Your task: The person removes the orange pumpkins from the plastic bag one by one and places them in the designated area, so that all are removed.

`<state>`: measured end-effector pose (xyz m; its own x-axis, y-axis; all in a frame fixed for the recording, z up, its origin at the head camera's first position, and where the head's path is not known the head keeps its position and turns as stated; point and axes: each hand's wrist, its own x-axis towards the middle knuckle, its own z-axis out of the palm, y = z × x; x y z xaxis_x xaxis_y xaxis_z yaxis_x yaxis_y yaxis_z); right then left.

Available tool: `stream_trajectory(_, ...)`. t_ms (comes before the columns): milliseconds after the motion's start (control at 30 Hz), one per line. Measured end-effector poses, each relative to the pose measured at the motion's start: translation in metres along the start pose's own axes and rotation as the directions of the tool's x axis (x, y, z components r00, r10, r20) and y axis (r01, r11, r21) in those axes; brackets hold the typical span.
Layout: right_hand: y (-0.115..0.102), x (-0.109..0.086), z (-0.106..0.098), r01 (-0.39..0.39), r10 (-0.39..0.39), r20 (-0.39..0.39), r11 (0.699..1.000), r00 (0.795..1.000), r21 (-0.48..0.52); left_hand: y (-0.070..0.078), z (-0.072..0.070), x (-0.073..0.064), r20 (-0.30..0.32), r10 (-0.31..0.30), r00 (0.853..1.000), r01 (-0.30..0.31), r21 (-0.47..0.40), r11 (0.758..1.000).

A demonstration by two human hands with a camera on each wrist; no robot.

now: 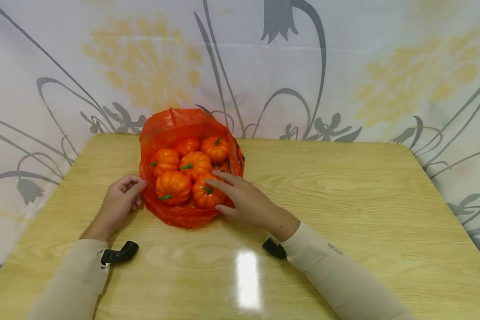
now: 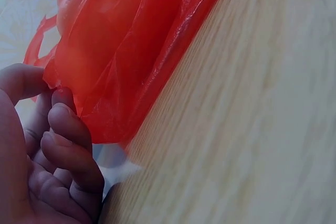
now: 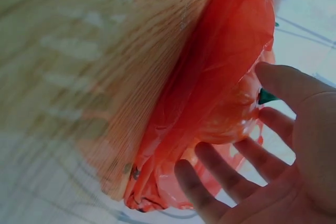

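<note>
A red plastic bag (image 1: 170, 122) stands with its mouth spread on the table, and several small orange pumpkins (image 1: 174, 186) with green stems lie inside it. At the bag's left rim, my left hand (image 1: 122, 200) pinches the plastic between thumb and index finger; the left wrist view shows the pinched edge of the bag (image 2: 142, 40). My right hand (image 1: 250, 202) reaches over the bag's right side with fingers spread around the nearest right pumpkin (image 1: 208, 191). In the right wrist view those fingers (image 3: 218, 166) look extended beside that pumpkin (image 3: 231, 114).
The bag sits on a light wood-grain table (image 1: 324, 186), towards its back left. Behind it, a pale wall covering (image 1: 240, 66) with grey and yellow flowers meets the table's far edge. A black wrist mount (image 1: 120, 253) juts from the left sleeve.
</note>
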<state>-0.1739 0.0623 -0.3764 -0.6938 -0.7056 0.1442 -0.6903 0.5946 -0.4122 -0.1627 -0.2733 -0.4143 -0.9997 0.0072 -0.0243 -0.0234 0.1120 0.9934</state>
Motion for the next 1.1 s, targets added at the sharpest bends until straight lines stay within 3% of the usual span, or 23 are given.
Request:
stream_trajectory(300, 0.002, 0.0003, 0.0007, -0.07, 0.07, 0.015, 0.998, 0.997, -0.004, -0.0016, 0.0007, -0.0018, 0.005, 0.007, 1.0, -0.007, -0.019, 1.0)
stream_trajectory(1100, 0.004, 0.0008, 0.0042, -0.088, 0.089, 0.008, 0.995, 0.996, -0.042, -0.0008, 0.0007, -0.0004, -0.012, 0.01, 1.0, -0.01, -0.031, 0.999)
